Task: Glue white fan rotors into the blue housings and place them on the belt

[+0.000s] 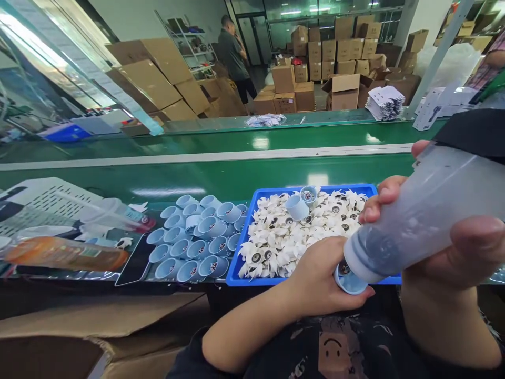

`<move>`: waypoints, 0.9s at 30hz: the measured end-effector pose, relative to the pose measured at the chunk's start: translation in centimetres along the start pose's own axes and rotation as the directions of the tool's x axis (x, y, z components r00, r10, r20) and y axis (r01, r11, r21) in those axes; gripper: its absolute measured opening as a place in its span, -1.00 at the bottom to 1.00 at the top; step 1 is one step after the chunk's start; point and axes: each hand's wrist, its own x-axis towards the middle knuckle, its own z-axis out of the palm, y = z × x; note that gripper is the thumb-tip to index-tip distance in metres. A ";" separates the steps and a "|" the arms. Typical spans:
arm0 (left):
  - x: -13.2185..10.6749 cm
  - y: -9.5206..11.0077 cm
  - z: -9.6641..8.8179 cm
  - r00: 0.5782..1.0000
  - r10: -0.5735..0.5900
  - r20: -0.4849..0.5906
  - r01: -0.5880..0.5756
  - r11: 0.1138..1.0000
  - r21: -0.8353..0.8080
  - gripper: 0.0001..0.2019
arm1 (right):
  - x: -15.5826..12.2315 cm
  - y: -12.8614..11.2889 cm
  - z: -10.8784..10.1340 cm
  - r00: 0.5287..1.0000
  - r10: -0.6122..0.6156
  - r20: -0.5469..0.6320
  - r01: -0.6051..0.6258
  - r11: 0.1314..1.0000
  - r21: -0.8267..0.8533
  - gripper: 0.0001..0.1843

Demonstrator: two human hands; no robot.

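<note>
1. Head cam: left hand (319,281) is pinching a small pale-blue plastic cup (350,279) just in front of the blue plastic tray (236,263) of white fan blades (284,237).
2. Right hand (465,247) is wrapped tight around a translucent squeeze bottle (414,216), w/ the nozzle end touching that cup.
3. Progress, imo: the batch of pale-blue cups (197,237) on the green counter (221,176) looks done, tray's full, so lots left.
</note>
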 end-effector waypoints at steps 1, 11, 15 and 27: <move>0.0 0.0 0.0 1.000 0.000 0.002 0.000 1.000 0.002 -0.74 | 0.0 0.0 -0.1 1.000 -0.004 0.010 0.004 1.000 0.005 -0.33; -0.4 0.3 -0.2 0.996 -0.083 0.042 0.081 0.995 0.050 -0.67 | 0.0 0.0 -0.1 0.999 -0.019 0.033 0.018 0.999 0.029 -0.21; -0.5 0.4 -0.3 0.994 -0.097 0.048 0.094 0.994 0.062 -0.67 | 0.2 0.1 -0.1 1.000 -0.007 0.028 0.007 1.000 0.011 -0.30; -3.5 -2.6 -4.8 0.973 -0.202 0.113 0.164 0.946 0.281 -0.31 | -2.1 -1.1 -5.4 0.972 -0.106 -0.212 0.087 0.992 -0.096 -0.25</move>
